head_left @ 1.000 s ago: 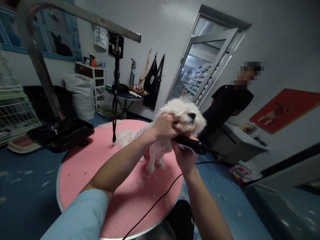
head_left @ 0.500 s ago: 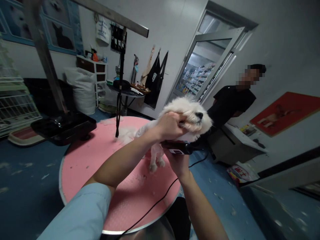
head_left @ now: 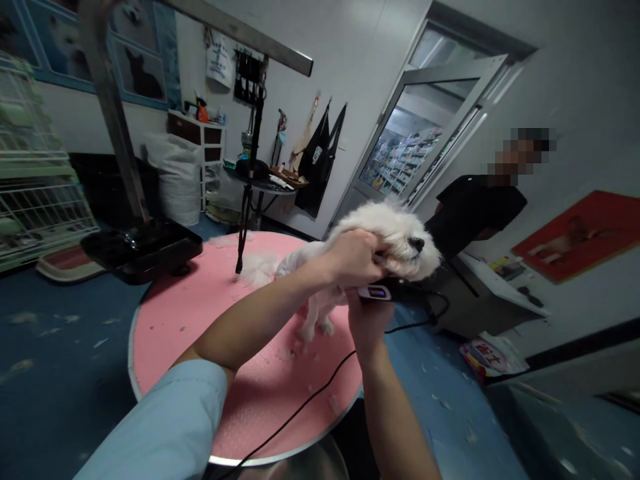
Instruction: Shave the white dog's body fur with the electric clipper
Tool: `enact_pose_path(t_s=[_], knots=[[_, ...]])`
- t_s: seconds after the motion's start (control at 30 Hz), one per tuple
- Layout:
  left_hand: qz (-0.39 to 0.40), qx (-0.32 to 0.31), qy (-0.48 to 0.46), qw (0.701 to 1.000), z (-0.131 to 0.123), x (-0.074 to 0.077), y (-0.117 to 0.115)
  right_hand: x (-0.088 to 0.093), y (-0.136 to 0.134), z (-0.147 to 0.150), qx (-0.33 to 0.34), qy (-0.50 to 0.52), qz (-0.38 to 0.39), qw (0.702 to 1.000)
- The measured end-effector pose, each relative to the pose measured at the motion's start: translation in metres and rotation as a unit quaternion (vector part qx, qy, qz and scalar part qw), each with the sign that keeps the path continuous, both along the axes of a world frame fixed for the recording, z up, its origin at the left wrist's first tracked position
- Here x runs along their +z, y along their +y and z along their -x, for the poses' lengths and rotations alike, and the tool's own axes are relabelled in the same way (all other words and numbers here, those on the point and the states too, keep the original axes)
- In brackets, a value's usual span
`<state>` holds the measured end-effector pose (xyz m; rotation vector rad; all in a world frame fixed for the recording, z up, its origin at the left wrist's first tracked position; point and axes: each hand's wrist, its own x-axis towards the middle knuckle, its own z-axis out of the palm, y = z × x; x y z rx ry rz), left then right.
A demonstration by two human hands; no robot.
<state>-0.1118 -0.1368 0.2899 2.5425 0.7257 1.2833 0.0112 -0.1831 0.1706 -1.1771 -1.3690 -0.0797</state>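
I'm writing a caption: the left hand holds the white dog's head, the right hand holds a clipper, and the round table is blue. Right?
No: the head view shows the round table is pink, not blue. The left hand holds the white dog's head, the right hand a clipper.

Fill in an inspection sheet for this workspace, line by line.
Surface: round pink table, light rim.
Things in hand: white dog on the table; clippers with a lit display.
Clutter: loose white fur near the far edge; pale bits on the blue floor.
Hands: left hand holds the dog's muzzle; right hand grips the clippers beneath the head.
Cables: black cord crosses the table.
Surroundings: person in black near the open door; metal arm overhead.
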Motion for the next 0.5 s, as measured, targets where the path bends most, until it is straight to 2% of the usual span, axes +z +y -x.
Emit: enact_pose_path(t_s=[0.1, 0.2, 0.27, 0.3, 0.43, 0.5], knots=[[0.025, -0.015, -0.001, 1.000, -0.001, 0.005, 0.000, -0.002, 0.001, 0.003, 0.011, -0.035, 0.053, 0.998], [0.050, -0.064, -0.006, 0.997, -0.004, 0.010, 0.003, -0.002, 0.002, 0.005, 0.020, 0.008, -0.019, 1.000], [0.052, -0.084, -0.001, 0.995, -0.007, 0.015, 0.005, 0.001, 0.003, 0.007, 0.002, 0.033, -0.076, 0.997], [0.054, -0.092, 0.001, 0.994, -0.009, 0.018, 0.006, 0.003, 0.003, 0.008, -0.008, 0.026, -0.077, 0.997], [0.087, -0.109, -0.001, 0.990, -0.016, 0.027, 0.011, 0.007, 0.002, 0.012, -0.015, -0.028, 0.020, 0.999], [0.095, -0.126, 0.010, 0.987, -0.019, 0.030, 0.014, 0.009, 0.002, 0.013, -0.020, -0.012, 0.009, 1.000]])
